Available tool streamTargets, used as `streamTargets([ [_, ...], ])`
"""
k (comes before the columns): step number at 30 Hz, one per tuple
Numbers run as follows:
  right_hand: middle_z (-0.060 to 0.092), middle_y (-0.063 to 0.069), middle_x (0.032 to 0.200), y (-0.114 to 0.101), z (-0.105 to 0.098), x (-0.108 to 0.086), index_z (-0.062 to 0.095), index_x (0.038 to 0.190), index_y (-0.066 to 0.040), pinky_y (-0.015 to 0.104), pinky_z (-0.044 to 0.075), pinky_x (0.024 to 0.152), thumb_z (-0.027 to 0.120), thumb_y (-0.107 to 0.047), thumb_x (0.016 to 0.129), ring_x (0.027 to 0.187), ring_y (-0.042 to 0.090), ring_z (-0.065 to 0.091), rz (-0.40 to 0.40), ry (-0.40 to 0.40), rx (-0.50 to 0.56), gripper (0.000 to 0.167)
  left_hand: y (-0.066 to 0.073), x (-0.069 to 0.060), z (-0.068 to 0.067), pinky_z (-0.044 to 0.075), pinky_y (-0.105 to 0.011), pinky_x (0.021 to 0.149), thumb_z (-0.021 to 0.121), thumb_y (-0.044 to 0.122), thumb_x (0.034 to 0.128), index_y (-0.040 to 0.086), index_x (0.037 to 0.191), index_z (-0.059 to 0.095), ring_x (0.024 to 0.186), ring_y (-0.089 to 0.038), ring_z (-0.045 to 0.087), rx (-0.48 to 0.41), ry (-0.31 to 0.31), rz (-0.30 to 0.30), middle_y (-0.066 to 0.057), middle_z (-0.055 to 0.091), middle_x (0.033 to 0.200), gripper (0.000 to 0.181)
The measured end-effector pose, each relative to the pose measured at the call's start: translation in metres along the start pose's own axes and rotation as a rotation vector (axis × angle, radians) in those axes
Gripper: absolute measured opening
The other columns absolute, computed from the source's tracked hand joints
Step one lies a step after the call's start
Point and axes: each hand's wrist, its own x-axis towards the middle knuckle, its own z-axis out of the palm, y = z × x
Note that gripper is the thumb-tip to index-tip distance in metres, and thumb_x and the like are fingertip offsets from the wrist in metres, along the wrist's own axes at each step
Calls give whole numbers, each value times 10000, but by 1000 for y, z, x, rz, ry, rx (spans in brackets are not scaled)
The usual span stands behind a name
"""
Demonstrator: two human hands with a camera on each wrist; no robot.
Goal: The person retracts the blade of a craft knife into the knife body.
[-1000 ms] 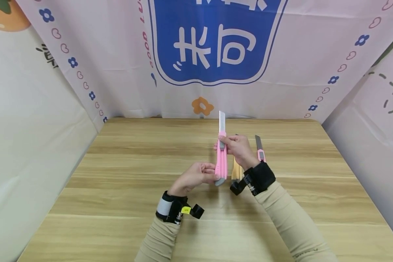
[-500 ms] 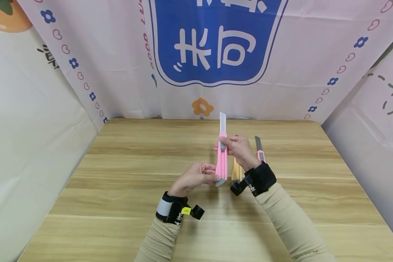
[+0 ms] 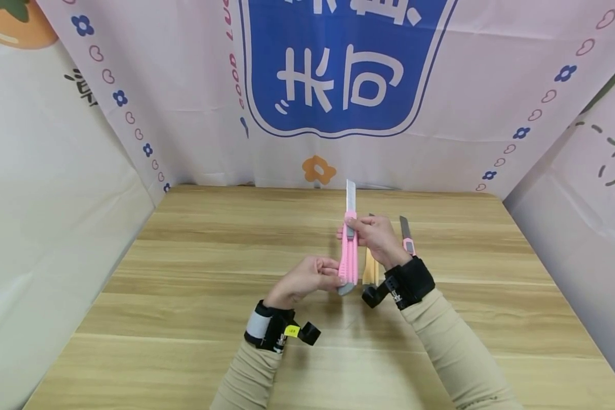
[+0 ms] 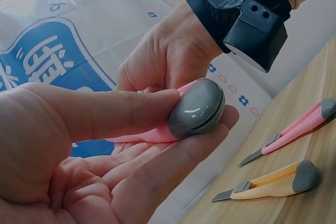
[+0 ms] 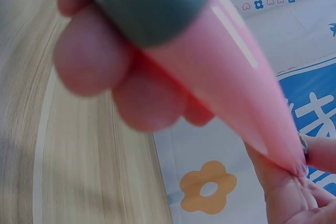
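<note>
Both hands hold a pink utility knife [image 3: 348,262] above the table, its blade extended and pointing away toward the back. My left hand [image 3: 307,279] pinches the grey end cap between thumb and fingers, seen close up in the left wrist view [image 4: 197,108]. Farther up, near the blade, my right hand [image 3: 376,236] grips the body with its thumb at the grey slider. Beneath the right hand lies a yellow utility knife [image 4: 268,184], partly hidden in the head view. Beside it rests a second pink utility knife [image 4: 294,127], also with its blade out.
The wooden table [image 3: 184,273] ends at a hanging printed cloth [image 3: 195,114] at the back, with more cloth at both sides. Each wrist wears a black strap with a camera.
The hands and the held knife keep the same pose. Only a slight shift of the head view is visible.
</note>
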Motion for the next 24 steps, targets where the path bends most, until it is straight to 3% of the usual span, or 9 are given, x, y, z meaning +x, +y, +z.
streamTargets([
  [8, 637, 263, 1218, 3, -1, -1, 554, 1283, 69, 332, 577, 917, 556, -163, 977, 830, 84, 737, -15, -30, 4, 384, -1, 0, 0, 527, -527, 988, 615, -9, 880, -91, 1212, 582, 787, -50, 691, 0, -4, -5, -113, 757, 1001, 344],
  [15, 772, 70, 969, 6, -2, -4, 560, 1285, 60, 274, 607, 843, 569, -225, 974, 844, 82, 735, -46, -44, 25, 422, 1, -1, 0, 525, -526, 989, 622, -2, 869, -68, 1196, 595, 780, -57, 686, 6, 8, -1, -21, 763, 931, 335],
  [18, 770, 41, 947, 7, -1, -6, 547, 1301, 57, 268, 612, 821, 555, -271, 981, 848, 85, 734, -30, -66, 48, 459, 0, -1, 0, 567, -442, 932, 628, 7, 868, -67, 1199, 592, 778, -57, 684, 21, 20, 12, -66, 761, 967, 341],
  [24, 751, 124, 1047, 6, 2, -8, 543, 1287, 64, 272, 613, 818, 504, -359, 997, 827, 79, 733, -12, -79, 33, 515, 1, -1, 0, 566, -234, 766, 643, 28, 871, -58, 1204, 596, 762, -44, 679, 42, 52, 11, -147, 746, 1039, 347],
])
